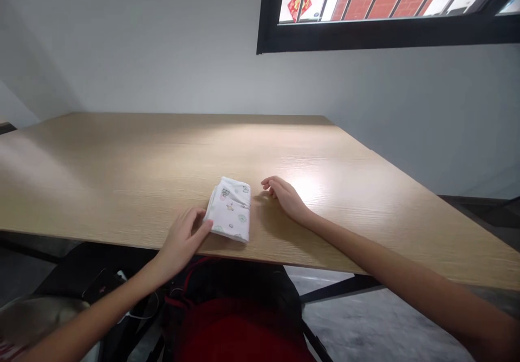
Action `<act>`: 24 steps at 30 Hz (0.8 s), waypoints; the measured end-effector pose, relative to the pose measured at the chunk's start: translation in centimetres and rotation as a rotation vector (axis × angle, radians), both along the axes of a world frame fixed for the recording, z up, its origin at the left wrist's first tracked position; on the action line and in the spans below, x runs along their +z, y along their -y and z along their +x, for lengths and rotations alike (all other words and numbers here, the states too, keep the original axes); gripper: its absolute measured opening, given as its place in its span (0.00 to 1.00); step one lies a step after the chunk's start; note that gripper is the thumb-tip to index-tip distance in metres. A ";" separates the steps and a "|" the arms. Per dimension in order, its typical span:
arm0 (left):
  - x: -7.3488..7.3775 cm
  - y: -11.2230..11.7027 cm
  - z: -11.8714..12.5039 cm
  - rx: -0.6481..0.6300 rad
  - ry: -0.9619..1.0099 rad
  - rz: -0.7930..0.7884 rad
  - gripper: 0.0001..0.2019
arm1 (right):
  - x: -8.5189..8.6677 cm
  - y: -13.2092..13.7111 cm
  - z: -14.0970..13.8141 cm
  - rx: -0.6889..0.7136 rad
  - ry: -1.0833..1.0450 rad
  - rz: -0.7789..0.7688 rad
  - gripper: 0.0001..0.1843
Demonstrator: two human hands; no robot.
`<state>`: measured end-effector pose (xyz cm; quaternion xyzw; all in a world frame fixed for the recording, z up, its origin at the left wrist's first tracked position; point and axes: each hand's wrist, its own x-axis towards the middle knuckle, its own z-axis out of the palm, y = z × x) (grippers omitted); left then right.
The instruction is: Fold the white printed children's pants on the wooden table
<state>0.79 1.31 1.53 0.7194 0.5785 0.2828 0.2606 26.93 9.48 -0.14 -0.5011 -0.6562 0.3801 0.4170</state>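
A folded white cloth [230, 209] with small printed pictures in green, brown and grey lies on the table near its front edge. My left hand [184, 237] is at the cloth's left side. Its thumb tip touches the near left corner, and the fingers rest along the left edge, apart from the thumb. On the other side, my right hand [285, 195] is a short way right of the cloth, not touching it. Its fingers are loosely bent with nothing in them, just above or on the tabletop.
The light wooden table [134, 161] reaches back to a grey wall [162, 42]. A dark-framed window [345, 34] with bars is at upper right. Below the front edge are a black bag or seat [89, 264], a white cable [144, 314] and red clothing [239, 329].
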 end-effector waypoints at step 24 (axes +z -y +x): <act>0.7 1.5 11.7 -0.593 0.333 -0.288 0.09 | 3.1 14.2 4.0 -0.072 0.316 0.092 0.19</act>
